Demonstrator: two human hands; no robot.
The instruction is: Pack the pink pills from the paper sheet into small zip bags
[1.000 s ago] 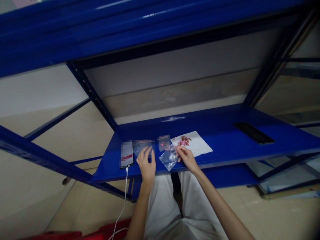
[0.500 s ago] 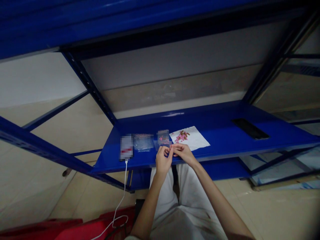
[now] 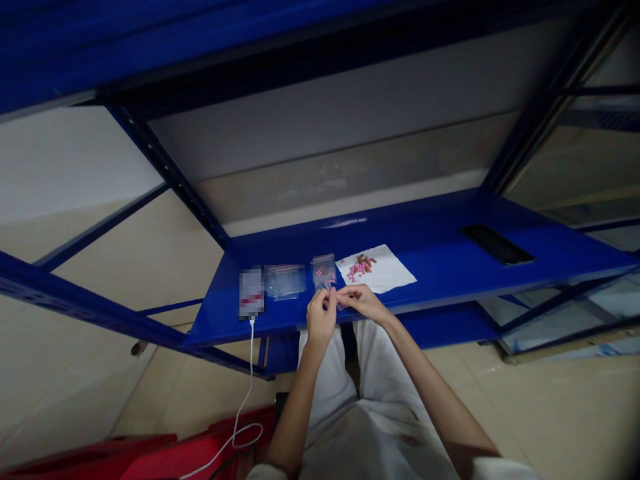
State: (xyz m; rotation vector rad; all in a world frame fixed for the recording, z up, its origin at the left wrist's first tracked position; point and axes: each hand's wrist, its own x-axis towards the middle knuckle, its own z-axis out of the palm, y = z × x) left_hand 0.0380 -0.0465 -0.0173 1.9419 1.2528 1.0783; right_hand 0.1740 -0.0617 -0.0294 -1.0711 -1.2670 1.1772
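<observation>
Fingers of the left hand (image 3: 320,313) and the right hand (image 3: 363,300) were closed together on a thin clear piece (image 3: 333,295), too small to be made out. A small zip bag (image 3: 324,272) holding pink tablets was left on the blue steel shelf (image 3: 440,267), just beyond the fingertips. Its lower edge was hard to see. Loose tablets (image 3: 361,268) lay on a white paper sheet (image 3: 387,273) beside it.

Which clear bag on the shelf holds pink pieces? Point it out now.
The small clear bag just above the left hand, next to the white paper; the wider bag further left shows no pink pieces.
</observation>
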